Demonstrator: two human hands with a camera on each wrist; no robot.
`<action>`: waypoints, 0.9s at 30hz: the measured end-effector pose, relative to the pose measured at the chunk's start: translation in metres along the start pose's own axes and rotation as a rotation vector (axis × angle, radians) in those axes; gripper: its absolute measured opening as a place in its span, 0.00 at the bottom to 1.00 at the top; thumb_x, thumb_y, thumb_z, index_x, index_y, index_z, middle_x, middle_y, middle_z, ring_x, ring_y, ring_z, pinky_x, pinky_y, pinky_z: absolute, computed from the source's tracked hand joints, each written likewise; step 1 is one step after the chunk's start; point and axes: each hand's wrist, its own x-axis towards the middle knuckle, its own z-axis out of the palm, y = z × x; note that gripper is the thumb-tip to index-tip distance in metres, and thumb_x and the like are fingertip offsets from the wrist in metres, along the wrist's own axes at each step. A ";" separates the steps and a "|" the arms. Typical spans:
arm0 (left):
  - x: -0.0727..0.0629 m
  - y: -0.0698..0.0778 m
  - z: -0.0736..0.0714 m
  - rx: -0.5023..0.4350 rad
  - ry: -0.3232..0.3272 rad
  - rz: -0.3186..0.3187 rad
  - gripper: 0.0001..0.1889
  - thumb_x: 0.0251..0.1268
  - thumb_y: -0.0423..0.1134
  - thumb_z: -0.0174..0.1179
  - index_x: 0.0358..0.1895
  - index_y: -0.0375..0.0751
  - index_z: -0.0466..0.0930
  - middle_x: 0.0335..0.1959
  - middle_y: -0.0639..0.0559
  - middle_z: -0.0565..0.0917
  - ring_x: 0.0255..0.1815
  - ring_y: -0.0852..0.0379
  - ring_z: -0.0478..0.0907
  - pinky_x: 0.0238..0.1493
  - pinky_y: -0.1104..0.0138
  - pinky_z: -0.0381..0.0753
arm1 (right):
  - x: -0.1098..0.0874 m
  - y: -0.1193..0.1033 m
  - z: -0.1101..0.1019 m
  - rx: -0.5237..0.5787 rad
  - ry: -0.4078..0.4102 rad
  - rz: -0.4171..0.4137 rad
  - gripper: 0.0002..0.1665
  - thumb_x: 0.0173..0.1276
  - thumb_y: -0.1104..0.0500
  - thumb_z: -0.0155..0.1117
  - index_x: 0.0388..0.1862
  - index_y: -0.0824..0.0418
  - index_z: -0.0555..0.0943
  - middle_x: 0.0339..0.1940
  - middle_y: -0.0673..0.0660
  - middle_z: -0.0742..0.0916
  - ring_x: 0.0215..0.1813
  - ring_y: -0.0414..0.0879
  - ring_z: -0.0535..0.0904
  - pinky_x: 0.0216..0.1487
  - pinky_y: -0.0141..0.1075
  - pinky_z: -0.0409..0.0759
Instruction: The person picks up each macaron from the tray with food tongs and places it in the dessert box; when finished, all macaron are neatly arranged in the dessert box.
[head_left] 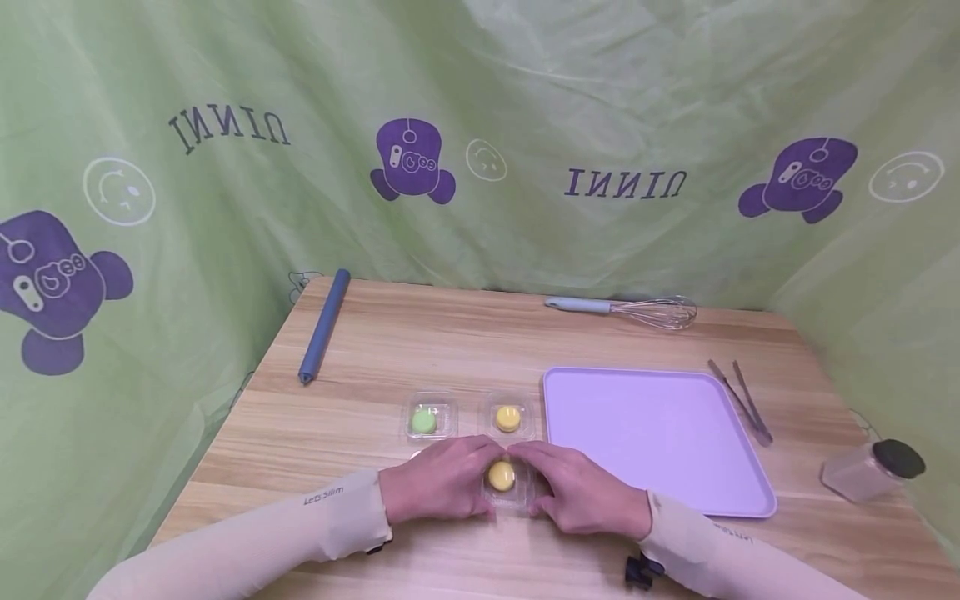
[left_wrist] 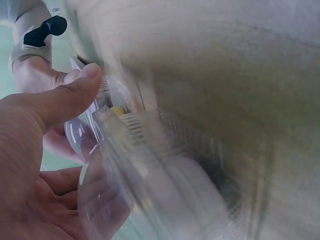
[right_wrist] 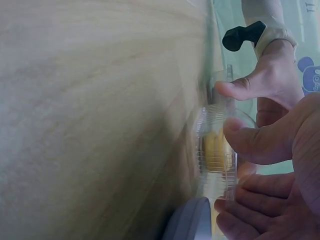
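Observation:
Both hands are at a small clear plastic box (head_left: 514, 503) low over the wooden table (head_left: 420, 575), with a yellow macaron (head_left: 501, 476) inside. My left hand (head_left: 442, 481) holds its left side and my right hand (head_left: 588, 492) the right, thumbs at the near edge and fingers round the far side. The right wrist view shows the right thumb on the box's rim (right_wrist: 231, 172). Just beyond stand two more clear boxes, one with a green macaron (head_left: 423, 419), the other with a yellow macaron (head_left: 507, 417). Another clear box (left_wrist: 150, 170) lies beside my left hand, mostly hidden in the head view.
A purple tray (head_left: 645, 433) lies to the right, tongs (head_left: 742, 404) beside it. A jar with a black lid (head_left: 873, 471) lies at the far right. Along the back is a whisk (head_left: 622, 308), and a blue rolling pin (head_left: 325, 325) is at the left. Green curtains (head_left: 480, 75) surround the table.

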 end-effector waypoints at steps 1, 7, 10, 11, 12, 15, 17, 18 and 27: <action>0.000 0.000 0.000 0.001 0.004 0.006 0.39 0.43 0.58 0.79 0.59 0.42 0.80 0.51 0.54 0.87 0.51 0.62 0.84 0.56 0.71 0.85 | -0.001 0.000 0.000 -0.001 0.000 0.006 0.43 0.56 0.54 0.79 0.69 0.64 0.73 0.67 0.57 0.83 0.68 0.49 0.80 0.69 0.45 0.81; 0.001 0.001 0.000 -0.014 -0.012 -0.003 0.40 0.43 0.57 0.80 0.61 0.41 0.79 0.55 0.53 0.86 0.55 0.60 0.84 0.60 0.69 0.84 | -0.003 -0.002 0.001 -0.002 -0.001 0.034 0.43 0.58 0.52 0.78 0.70 0.64 0.73 0.67 0.57 0.82 0.69 0.50 0.79 0.69 0.45 0.81; 0.001 0.002 0.000 -0.030 -0.024 -0.015 0.39 0.45 0.55 0.80 0.61 0.41 0.78 0.56 0.53 0.85 0.56 0.59 0.83 0.61 0.69 0.84 | -0.004 -0.001 0.002 -0.003 0.010 0.036 0.44 0.57 0.52 0.78 0.70 0.64 0.73 0.67 0.58 0.82 0.69 0.50 0.79 0.69 0.45 0.81; 0.001 0.002 0.000 -0.036 -0.026 -0.021 0.39 0.45 0.54 0.80 0.62 0.41 0.78 0.56 0.53 0.85 0.57 0.59 0.83 0.62 0.69 0.84 | -0.004 -0.001 0.002 -0.001 0.015 0.034 0.44 0.57 0.52 0.79 0.70 0.64 0.73 0.67 0.58 0.83 0.69 0.50 0.79 0.69 0.45 0.81; 0.001 0.002 0.000 -0.042 -0.026 -0.023 0.39 0.45 0.54 0.80 0.62 0.41 0.78 0.56 0.53 0.85 0.57 0.59 0.83 0.63 0.68 0.83 | -0.004 -0.001 0.002 -0.001 0.020 0.033 0.44 0.56 0.52 0.79 0.70 0.64 0.73 0.67 0.58 0.83 0.69 0.50 0.79 0.69 0.45 0.81; 0.001 0.002 -0.001 -0.050 -0.022 -0.024 0.38 0.46 0.52 0.80 0.62 0.41 0.77 0.57 0.52 0.85 0.58 0.58 0.83 0.64 0.68 0.82 | -0.004 -0.001 0.001 -0.002 0.030 0.028 0.44 0.56 0.52 0.79 0.69 0.65 0.73 0.67 0.58 0.83 0.69 0.51 0.79 0.69 0.46 0.81; 0.001 0.002 0.000 -0.055 -0.026 -0.028 0.38 0.46 0.52 0.80 0.62 0.41 0.77 0.59 0.51 0.84 0.60 0.57 0.82 0.66 0.68 0.81 | -0.004 -0.001 0.001 -0.002 0.030 0.023 0.45 0.56 0.52 0.79 0.69 0.65 0.73 0.67 0.58 0.83 0.69 0.51 0.79 0.69 0.46 0.81; 0.001 0.002 0.000 -0.057 -0.029 -0.030 0.39 0.46 0.52 0.79 0.63 0.41 0.77 0.59 0.51 0.84 0.61 0.57 0.82 0.66 0.67 0.81 | -0.004 -0.001 0.001 -0.001 0.029 0.022 0.45 0.56 0.52 0.79 0.69 0.65 0.73 0.67 0.59 0.83 0.69 0.51 0.79 0.69 0.46 0.81; -0.001 0.002 -0.002 -0.053 -0.040 -0.054 0.40 0.47 0.54 0.79 0.65 0.42 0.76 0.64 0.49 0.82 0.65 0.53 0.80 0.70 0.63 0.79 | -0.003 0.000 -0.001 -0.009 0.025 0.007 0.45 0.55 0.51 0.79 0.69 0.66 0.74 0.67 0.59 0.83 0.69 0.51 0.80 0.69 0.45 0.81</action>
